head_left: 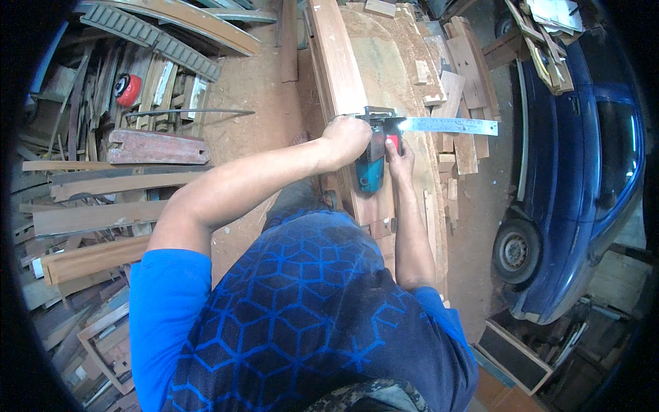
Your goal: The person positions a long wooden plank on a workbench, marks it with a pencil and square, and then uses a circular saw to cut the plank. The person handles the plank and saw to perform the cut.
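A teal and black power tool sits over a long wooden board on the workbench; its exact kind is hard to make out. My left hand is closed at the tool's left side, near its far end. On the other side, my right hand grips it, thumb by a red part. A flat silver metal strip, marked like a ruler, sticks out to the right from the tool's far end. Whether the strip is fixed to the tool cannot be seen. The tool's underside is hidden.
Wood offcuts and sawdust cover the bench's right side. Stacked planks and a red round object lie to the left. A blue car stands at the right. A wooden-framed panel is at the lower right.
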Action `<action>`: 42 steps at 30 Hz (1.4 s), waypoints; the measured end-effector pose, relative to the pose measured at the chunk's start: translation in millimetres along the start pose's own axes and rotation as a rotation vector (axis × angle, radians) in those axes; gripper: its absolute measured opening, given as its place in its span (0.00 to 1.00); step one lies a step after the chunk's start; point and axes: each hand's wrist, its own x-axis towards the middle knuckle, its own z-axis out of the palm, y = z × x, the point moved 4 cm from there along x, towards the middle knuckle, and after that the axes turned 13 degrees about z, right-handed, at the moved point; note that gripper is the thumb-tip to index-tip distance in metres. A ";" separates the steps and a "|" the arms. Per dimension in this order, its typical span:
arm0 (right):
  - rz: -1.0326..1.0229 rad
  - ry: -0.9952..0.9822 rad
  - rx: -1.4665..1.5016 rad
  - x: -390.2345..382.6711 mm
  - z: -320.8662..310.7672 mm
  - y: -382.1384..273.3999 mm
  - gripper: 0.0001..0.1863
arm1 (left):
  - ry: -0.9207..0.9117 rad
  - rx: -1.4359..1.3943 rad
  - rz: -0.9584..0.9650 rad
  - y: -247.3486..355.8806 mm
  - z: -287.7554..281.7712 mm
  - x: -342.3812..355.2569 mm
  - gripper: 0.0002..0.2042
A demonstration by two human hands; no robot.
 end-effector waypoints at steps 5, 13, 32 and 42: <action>-0.095 0.028 0.054 -2.1 1.4 -3.4 0.13 | 0.083 0.185 0.291 1.4 14.0 4.7 0.05; -0.107 0.112 -0.036 12.3 -8.2 24.6 0.12 | -0.222 0.382 0.283 14.4 -5.2 18.5 0.06; -0.168 0.079 -0.067 28.6 -4.1 25.1 0.11 | -0.466 0.428 0.088 19.4 27.1 22.5 0.06; -0.062 0.054 -0.041 18.9 -9.3 19.9 0.15 | -0.405 0.582 0.245 21.8 24.0 13.6 0.04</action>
